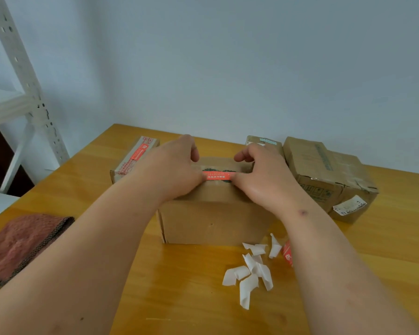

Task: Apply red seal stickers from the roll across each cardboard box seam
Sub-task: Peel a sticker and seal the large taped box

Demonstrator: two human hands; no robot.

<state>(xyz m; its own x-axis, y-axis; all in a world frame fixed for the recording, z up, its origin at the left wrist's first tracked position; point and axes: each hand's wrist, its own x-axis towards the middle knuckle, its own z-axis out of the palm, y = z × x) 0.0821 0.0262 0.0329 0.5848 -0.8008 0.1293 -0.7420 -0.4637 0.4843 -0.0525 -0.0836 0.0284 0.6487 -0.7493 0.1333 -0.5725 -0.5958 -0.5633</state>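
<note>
Head view: both hands work atop the centre cardboard box (213,221).
Sticker: red seal sticker (218,176) lies across the top seam.
Left hand (177,165): thumb pins the sticker's left end.
Right hand (261,170): thumb pins its right end, apparently to bond it.
Tabletop (179,286): peeled backing strips (252,269) lie near the box.

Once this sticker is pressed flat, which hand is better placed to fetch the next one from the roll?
Probably the right hand. The red sticker roll lies beside the right forearm, near the white curled backing scraps. The left hand would have to cross the brown cardboard box.
</note>
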